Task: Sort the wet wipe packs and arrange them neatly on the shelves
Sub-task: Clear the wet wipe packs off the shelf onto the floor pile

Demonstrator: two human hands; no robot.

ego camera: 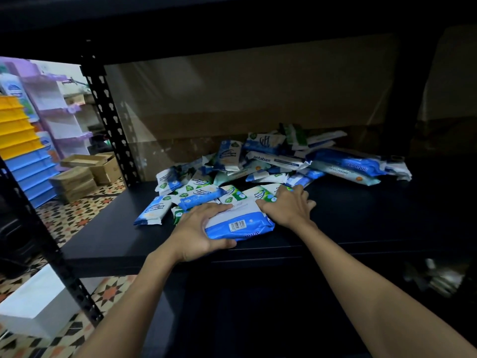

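1. Here, a blue-and-white wet wipe pack (238, 224) lies barcode side up at the front edge of the black shelf (361, 210).
2. The left hand (204, 228) grasps its left end, thumb curled under the near edge and fingers lying over the top.
3. The right hand (289, 205) lies flat, fingers spread and relaxed, at the pack's right end and over a green-and-white pack (263, 193) just behind.
4. Behind them, a loose heap of wipe packs (284, 161) spreads toward the back right of the shelf.
5. Left of the perforated black upright (111, 120), yellow and blue bins (23, 140) and cardboard boxes (87, 171) stand on a patterned tile floor (77, 210).
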